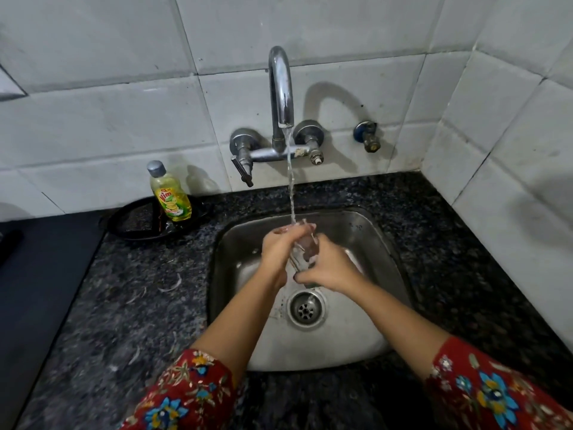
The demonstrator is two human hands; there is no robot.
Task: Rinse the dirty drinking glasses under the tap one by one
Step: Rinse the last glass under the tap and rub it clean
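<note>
1. Clear drinking glass [305, 248]: held over the steel sink [366, 346], directly under the tap's stream. Long axis tilted, mouth up and toward the wall, base down and toward the wearer. Rim meeting the falling water. Contents not readable through the blur and the hands.
2. Left hand [279, 249]: wrapped around the upper left side of the glass, fingers curled over near the rim, closed on it.
3. Right hand [328, 268]: clasped around the lower right side and base of the glass, fingers closed on it.
4. Water stream [290, 181]: thin, unbroken, dropping from the spout straight to the glass mouth.
5. Tap [280, 88]: chrome, wall-mounted, tall curved spout; a valve on each side of the crossbar, the left one with a lever hanging down.
6. Sink, contents: wet floor, round drain strainer [306, 310] just below the hands; a pale rounded shape behind the right wrist, not identifiable.
7. Dish soap bottle [169, 193]: left of the sink, upright, grey cap, yellow-green liquid filling most of it. Label reading "Vim", with lemon artwork.
8. Black round tray [136, 221]: under the bottle, by the wall.
9. Countertop [124, 305]: dark speckled stone, surrounding the sink.
10. Small blue-collared wall valve [367, 136]: right of the tap.
11. Sleeves [186, 395]: red, floral print, at both forearms.
</note>
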